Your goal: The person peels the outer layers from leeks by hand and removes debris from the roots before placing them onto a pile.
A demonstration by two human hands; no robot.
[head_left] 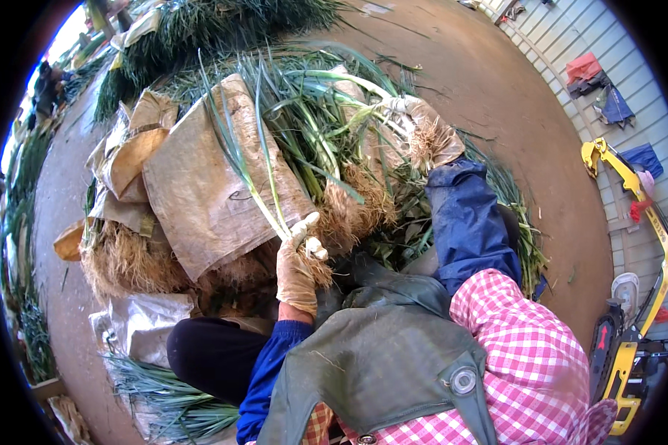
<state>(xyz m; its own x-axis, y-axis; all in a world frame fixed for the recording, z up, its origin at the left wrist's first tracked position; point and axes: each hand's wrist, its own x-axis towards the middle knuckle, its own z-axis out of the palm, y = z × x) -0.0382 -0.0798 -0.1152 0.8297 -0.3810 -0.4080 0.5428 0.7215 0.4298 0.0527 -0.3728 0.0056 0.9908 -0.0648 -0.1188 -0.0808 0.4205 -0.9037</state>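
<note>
My left hand (297, 280), in a tan work glove, is closed round the white root ends of a couple of green onions (267, 200), whose leaves slant up and away over a sack. Out to the right, my gloved right hand (439, 137) grips more green onions (375, 93) by their rooty end, their pale stalks pointing left. Between the two hands lies a pile of green onions (312, 126) with brown stringy roots (356, 200). A large tan woven sack (215, 174) covers part of the pile, just beyond my left hand.
A dark green apron (378, 363) covers my lap. More root bundles (130, 256) sit at left, with cut green leaves (171, 397) on sheeting below. Another onion heap (223, 30) stands at the back. A yellow digger (660, 237) is by the right wall.
</note>
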